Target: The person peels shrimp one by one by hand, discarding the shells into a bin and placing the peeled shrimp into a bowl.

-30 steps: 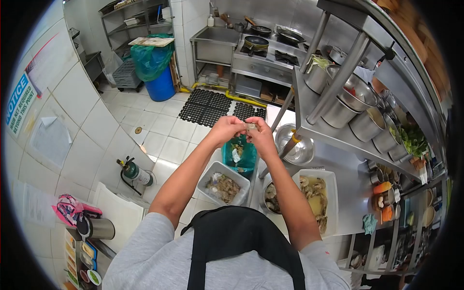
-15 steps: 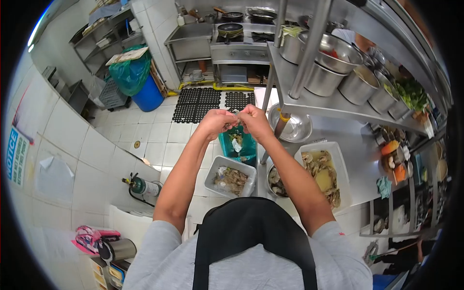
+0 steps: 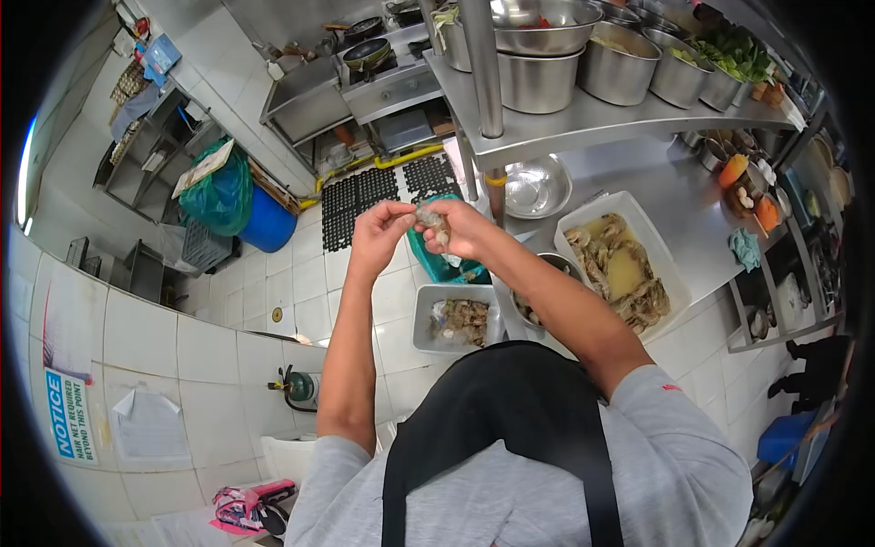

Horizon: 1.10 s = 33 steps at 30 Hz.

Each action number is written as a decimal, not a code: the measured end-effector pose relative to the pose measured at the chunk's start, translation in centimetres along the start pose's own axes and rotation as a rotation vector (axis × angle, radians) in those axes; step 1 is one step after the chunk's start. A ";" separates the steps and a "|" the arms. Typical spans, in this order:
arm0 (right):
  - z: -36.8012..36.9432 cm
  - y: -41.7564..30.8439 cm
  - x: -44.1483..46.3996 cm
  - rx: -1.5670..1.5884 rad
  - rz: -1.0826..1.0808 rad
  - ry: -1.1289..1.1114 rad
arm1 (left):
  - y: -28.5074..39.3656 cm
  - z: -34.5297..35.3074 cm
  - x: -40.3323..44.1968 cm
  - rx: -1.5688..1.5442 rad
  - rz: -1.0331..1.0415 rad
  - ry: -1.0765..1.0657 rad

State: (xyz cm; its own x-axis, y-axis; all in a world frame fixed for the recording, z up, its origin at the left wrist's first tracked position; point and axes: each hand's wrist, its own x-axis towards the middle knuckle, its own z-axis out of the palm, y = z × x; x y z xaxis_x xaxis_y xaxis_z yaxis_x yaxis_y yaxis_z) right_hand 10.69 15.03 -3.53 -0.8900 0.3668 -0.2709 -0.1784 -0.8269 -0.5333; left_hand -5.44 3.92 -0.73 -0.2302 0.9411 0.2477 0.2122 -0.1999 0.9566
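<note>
A greyish, translucent shrimp (image 3: 434, 221) is in my right hand (image 3: 463, 230), gripped between thumb and fingers. My left hand (image 3: 378, 235) is closed in a pinch, with its fingertips at the shrimp's near-left edge. Beneath both hands is a bin with a green plastic liner (image 3: 421, 259), partly covered by my right hand. Closer to my body, a white tub (image 3: 421, 321) holds shrimp pieces. On the steel table to the right, a larger white tub (image 3: 670, 273) contains whole shrimp in yellowish liquid. My right forearm partly hides a metal bowl (image 3: 558, 262) beside that tub.
A steel shelf (image 3: 583, 137) on posts carries metal pots and bowls above the table. An empty-looking steel bowl (image 3: 538, 187) sits behind the post. A blue barrel (image 3: 271, 219), a stove with pans (image 3: 366, 55) and a fire extinguisher (image 3: 296, 387) stand around.
My view has turned, shifting the table and tubs within it. My hands have moved slightly apart, and more of the shrimp shows in my right hand.
</note>
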 end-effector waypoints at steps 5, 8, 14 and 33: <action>0.1 -0.2 -0.4 0.030 0.020 -0.089 | 0.9 -0.1 0.2 0.045 -0.038 -0.037; 0.4 0.1 -0.5 0.070 -0.021 -0.080 | 0.9 -0.4 0.4 -0.005 -0.033 -0.073; 0.2 0.9 -0.3 0.003 -0.065 -0.058 | 2.5 0.0 -0.2 0.039 -0.053 -0.112; -0.7 0.6 5.1 0.207 0.021 0.276 | 2.7 2.9 -1.9 0.663 0.256 0.218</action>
State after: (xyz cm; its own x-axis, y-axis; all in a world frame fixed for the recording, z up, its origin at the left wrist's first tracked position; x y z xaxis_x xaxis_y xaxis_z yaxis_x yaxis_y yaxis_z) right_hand 6.31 16.71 -5.77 -0.7523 0.4270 -0.5018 -0.2678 -0.8940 -0.3593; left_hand -1.68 2.38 0.88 -0.2653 0.7981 0.5410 0.7970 -0.1343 0.5888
